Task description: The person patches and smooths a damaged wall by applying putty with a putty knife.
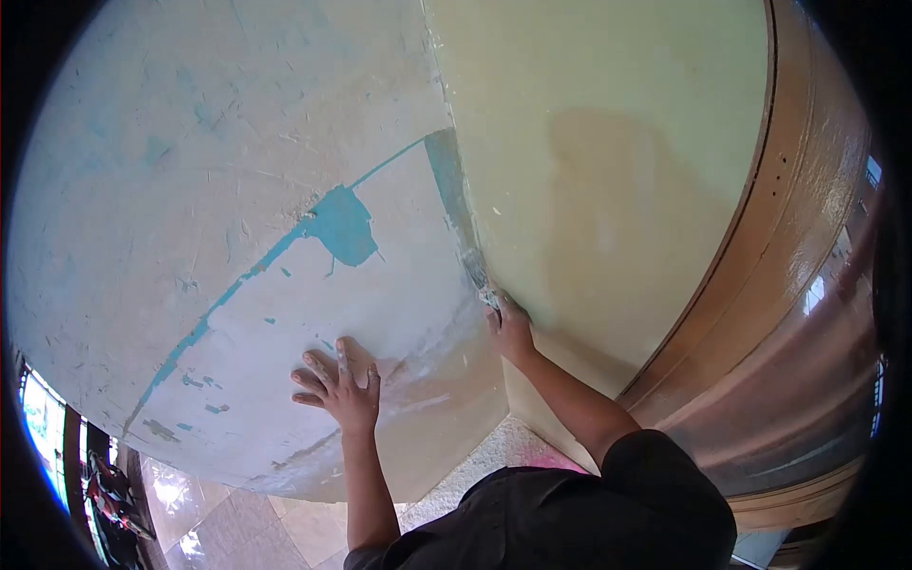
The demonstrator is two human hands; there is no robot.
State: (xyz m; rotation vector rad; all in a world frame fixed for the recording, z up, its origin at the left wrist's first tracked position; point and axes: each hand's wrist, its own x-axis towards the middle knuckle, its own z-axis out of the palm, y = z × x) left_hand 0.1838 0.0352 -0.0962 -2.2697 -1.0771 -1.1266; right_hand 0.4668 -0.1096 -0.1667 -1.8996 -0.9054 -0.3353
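Note:
My right hand (513, 328) is closed around a small scraper (478, 274) flecked with white. Its narrow grey blade points up against the wall, beside the corner seam. A darker grey-teal strip (446, 176) runs along that seam just above the blade. To the left, my left hand (348, 389) lies on the pale wall (399, 304), fingers spread, with nothing in it. The fingertips look dusty. Patches of exposed turquoise paint (342, 228) show above my left hand, with a thin turquoise line running diagonally from them.
A pale green-yellow wall (617, 190) meets the scraped wall at the corner on my right. Beyond it stands a glossy brown wooden frame (750, 256). White debris (475, 465) covers the floor by the corner. Floor tiles (233, 527) and a bright opening (43, 427) are at lower left.

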